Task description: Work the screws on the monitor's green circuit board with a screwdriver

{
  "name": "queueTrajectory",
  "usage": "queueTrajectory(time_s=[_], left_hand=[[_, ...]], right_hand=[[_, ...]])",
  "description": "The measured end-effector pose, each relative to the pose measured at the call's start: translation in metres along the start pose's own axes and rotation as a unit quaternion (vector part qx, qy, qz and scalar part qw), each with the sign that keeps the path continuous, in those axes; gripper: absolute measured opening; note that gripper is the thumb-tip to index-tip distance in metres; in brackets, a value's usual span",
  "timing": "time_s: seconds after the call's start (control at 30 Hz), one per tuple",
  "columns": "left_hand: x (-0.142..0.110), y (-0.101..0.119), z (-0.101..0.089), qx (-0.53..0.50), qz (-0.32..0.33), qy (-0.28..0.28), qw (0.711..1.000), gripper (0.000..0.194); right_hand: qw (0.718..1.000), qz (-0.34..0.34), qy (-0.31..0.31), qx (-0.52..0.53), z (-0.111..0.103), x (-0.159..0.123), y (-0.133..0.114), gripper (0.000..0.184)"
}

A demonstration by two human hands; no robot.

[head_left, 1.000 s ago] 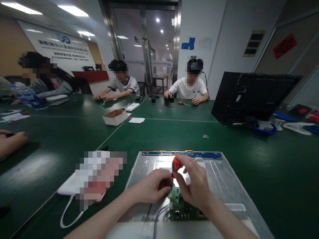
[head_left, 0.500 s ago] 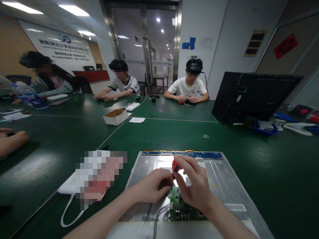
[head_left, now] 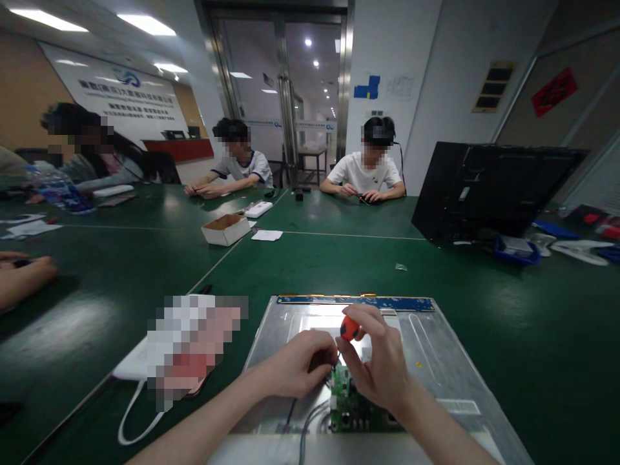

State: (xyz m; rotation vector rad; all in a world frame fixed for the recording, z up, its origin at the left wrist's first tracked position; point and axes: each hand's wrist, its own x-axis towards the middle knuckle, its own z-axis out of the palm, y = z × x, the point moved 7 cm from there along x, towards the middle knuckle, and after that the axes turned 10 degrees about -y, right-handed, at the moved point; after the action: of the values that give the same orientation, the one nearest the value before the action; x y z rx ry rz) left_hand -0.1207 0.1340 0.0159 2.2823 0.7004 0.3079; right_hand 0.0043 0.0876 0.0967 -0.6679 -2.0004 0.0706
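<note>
A flat silver display panel (head_left: pixel 436 361) lies in front of me, a narrow blue strip board (head_left: pixel 387 302) along its far edge. On its near part sits a green circuit board (head_left: pixel 343 407), partly covered by my right wrist. My right hand (head_left: pixel 382 368) is closed with its fingertips around the orange and black handle of a screwdriver (head_left: pixel 347 328), held over the board's far left corner. Beside that corner, my left hand (head_left: pixel 305 365) is pinched near the thin shaft; what its fingertips hold is hidden. Grey cables (head_left: pixel 304 429) run left of the board.
Left of the panel lies a blurred-out item with a white strap (head_left: pixel 138 420). Further off stand an open white box (head_left: pixel 225 230) and a large black monitor (head_left: pixel 489 190). Co-workers sit across the green table (head_left: pixel 339 265); another person's hand (head_left: pixel 29 278) is at far left.
The screwdriver's handle has tipped and turned in my right hand, shifting slightly right, and more of its orange end shows. My left hand has stayed nearly in place.
</note>
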Motion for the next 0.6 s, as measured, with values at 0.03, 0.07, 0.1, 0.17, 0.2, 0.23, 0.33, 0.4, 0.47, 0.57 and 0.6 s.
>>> queueTrajectory(time_s=[0.03, 0.07, 0.1, 0.17, 0.2, 0.23, 0.33, 0.4, 0.47, 0.57, 0.6], left_hand=[[0.0001, -0.0007, 0.0003, -0.003, 0.0, -0.002, 1.0, 0.009], [0.0003, -0.0015, 0.0005, -0.006, 0.0, -0.005, 1.0, 0.01], [0.0005, -0.002, 0.0005, -0.008, 0.0, -0.007, 1.0, 0.01], [0.0007, -0.0023, 0.0001, -0.009, -0.003, -0.007, 1.0, 0.01], [0.0008, -0.0017, -0.0002, -0.009, -0.003, -0.007, 1.0, 0.009], [0.0009, -0.0004, -0.0005, -0.009, -0.001, -0.008, 1.0, 0.007], [0.001, 0.0048, -0.0014, -0.005, 0.004, -0.011, 1.0, 0.007], [0.001, 0.007, -0.0025, -0.001, 0.0, -0.009, 1.0, 0.01], [0.0011, 0.0075, -0.0036, 0.004, -0.005, -0.004, 1.0, 0.011], [0.0014, 0.0057, -0.0035, 0.005, -0.005, -0.003, 1.0, 0.011], [0.0016, 0.0045, -0.0029, 0.004, -0.005, -0.004, 1.0, 0.011]], right_hand=[[1.0, 0.003, -0.013, -0.001, 0.0011, 0.0007, 0.0003, 0.044], [1.0, 0.008, -0.025, -0.003, 0.0023, 0.001, 0.0009, 0.044], [0.999, 0.012, -0.034, -0.003, 0.0034, 0.0011, 0.0015, 0.045], [0.999, 0.013, -0.038, 0.005, 0.0043, 0.0006, 0.0019, 0.046], [0.999, 0.013, -0.031, 0.012, 0.004, 0.0002, 0.0023, 0.046], [1.0, 0.011, -0.018, 0.018, 0.003, -0.0002, 0.0027, 0.045], [0.999, 0.011, 0.03, 0.029, -0.0011, -0.0008, 0.0051, 0.043], [0.999, 0.015, 0.04, 0.022, -0.002, -0.0001, 0.0061, 0.04], [0.999, 0.018, 0.03, 0.004, -0.0015, 0.0012, 0.0054, 0.037], [1.0, 0.031, -0.004, -0.004, 0.0007, 0.0024, 0.0048, 0.038], [0.999, 0.037, -0.016, -0.001, 0.0014, 0.0025, 0.0049, 0.039]])
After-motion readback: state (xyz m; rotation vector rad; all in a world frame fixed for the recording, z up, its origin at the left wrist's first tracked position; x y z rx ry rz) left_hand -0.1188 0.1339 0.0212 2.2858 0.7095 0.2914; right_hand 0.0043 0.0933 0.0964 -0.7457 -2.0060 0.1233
